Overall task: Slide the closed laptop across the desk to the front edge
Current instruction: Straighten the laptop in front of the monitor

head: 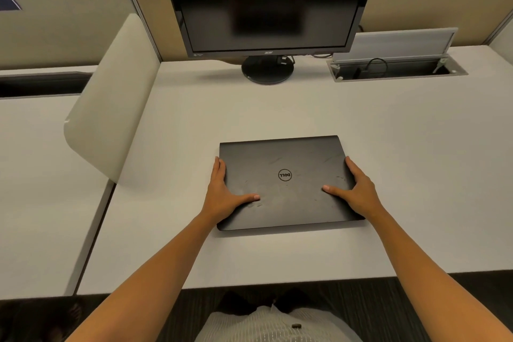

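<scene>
A closed black laptop point(286, 172) with a round logo on its lid lies flat on the pale desk point(305, 253), a short way back from the front edge. My left hand point(224, 194) clasps its left side, fingers along the edge and thumb on the lid. On the other side my right hand point(358, 189) mirrors that hold, thumb resting on the lid.
A dark monitor point(266, 0) on a round stand point(268, 69) stands at the back of the desk. To the back right is an open cable hatch point(394, 66). A curved beige divider panel point(111, 97) rises on the left. The desk's front edge point(277, 284) runs below the laptop.
</scene>
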